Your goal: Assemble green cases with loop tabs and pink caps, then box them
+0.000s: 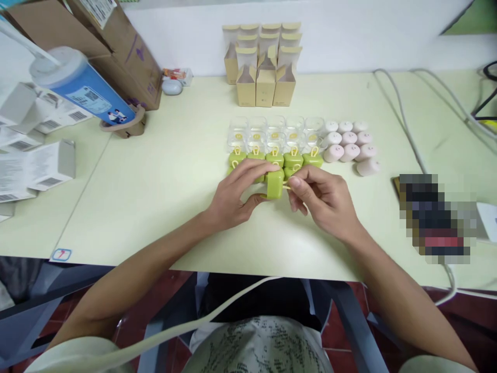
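Note:
Between the thumb and fingers of my left hand (236, 194) is a small green case (275, 185), held on its side just above the table. My right hand (324, 199) pinches a thin yellow loop (286, 185) that comes out of the case's right side. Behind my hands stand rows of similar green cases (312, 160) with yellow loops on top, partly hidden by my fingers. Clear plastic covers (275, 124) with yellow marks are lined up right behind them. To their right sit several pale pink rounded pieces (350, 151).
Open cardboard boxes (266, 90) stand at the back by the wall. At left are a blue cup (83, 85) in a holder, a large carton (135, 62) and white boxes (50, 166). A blurred-out phone-like object (435, 215) and grey cables (404, 116) lie at right.

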